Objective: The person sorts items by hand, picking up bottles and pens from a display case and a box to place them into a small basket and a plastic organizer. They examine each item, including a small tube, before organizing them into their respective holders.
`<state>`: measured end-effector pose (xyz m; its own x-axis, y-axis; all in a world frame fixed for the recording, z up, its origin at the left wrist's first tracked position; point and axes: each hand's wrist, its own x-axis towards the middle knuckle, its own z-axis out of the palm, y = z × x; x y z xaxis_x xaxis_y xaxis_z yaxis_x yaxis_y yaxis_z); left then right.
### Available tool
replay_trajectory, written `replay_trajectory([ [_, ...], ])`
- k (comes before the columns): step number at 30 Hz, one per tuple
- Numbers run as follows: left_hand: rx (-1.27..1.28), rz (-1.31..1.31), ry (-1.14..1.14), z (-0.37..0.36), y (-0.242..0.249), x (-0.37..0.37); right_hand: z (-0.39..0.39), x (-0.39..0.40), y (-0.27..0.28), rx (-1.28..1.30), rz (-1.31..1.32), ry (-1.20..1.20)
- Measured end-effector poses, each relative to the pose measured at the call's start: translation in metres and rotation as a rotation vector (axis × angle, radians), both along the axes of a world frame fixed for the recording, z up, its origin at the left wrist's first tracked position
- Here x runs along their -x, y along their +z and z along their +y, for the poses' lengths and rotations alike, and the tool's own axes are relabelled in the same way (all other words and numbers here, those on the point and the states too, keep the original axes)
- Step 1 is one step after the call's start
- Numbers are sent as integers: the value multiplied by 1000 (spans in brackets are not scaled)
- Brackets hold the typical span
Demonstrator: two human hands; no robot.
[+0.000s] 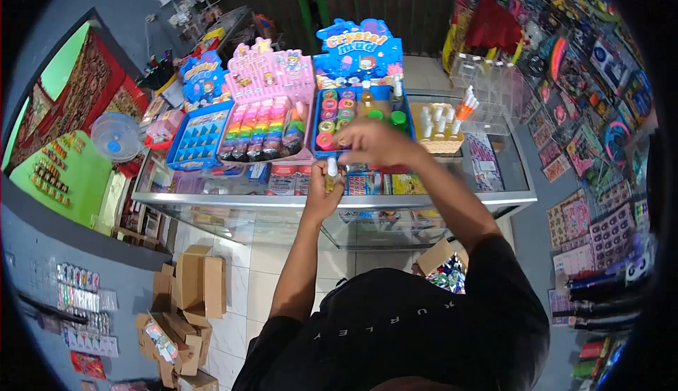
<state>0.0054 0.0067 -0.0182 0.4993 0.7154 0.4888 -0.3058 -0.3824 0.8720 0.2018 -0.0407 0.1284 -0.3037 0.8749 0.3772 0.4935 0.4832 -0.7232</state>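
Note:
My left hand (325, 196) is wrapped round a small bottle (331, 169) with a clear cap and yellowish contents, upright at the front of the glass counter. Above and to the right of it, my right hand (378, 142) is smeared by motion over the blue Crystal Mud box (358, 57); its fingers are too blurred to read. That box holds round colourful tubs (328, 104), green-lidded jars (399, 120) and a bottle of amber liquid (366, 96). Right of the box, a woven basket (439, 144) contains several white-capped bottles.
Left on the glass counter (452, 199) stand a pink display box (272, 73) with rainbow-coloured packs and a blue divided box (200, 138). Clear racks (487, 94) stand at the right. Cardboard boxes (192, 285) lie on the floor at left; another box (436, 255) sits below the counter.

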Motion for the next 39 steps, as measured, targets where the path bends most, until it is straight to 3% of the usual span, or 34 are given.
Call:
replay_trajectory([
  [3,-149,197,16,-5,13,6,-16,17,-29,-121,-56,39],
  [5,7,182,-60,-7,9,9,-22,21,-53,-193,8,-24],
  [9,34,239,-125,-2,1,14,-53,24,-59,-9,184,-258],
  [12,96,-53,-177,-9,11,5,-57,5,-99,97,758,-217],
  [13,122,-76,-221,-5,13,9,-72,-2,-75,146,830,-275],
  [15,188,-89,-227,2,13,12,-89,-32,-56,-8,858,-326],
  [18,221,-48,-180,0,15,11,-112,-82,-30,-220,643,-603],
  [19,214,-36,-181,1,14,12,-118,-96,-20,-320,365,-835],
  [22,207,-32,-165,-1,15,11,-131,-118,3,-296,56,-964],
  [26,227,-25,-152,-1,14,11,-124,-127,4,-253,-112,-944],
  [39,235,-21,-124,0,9,12,-99,-131,8,-181,-199,-893],
])
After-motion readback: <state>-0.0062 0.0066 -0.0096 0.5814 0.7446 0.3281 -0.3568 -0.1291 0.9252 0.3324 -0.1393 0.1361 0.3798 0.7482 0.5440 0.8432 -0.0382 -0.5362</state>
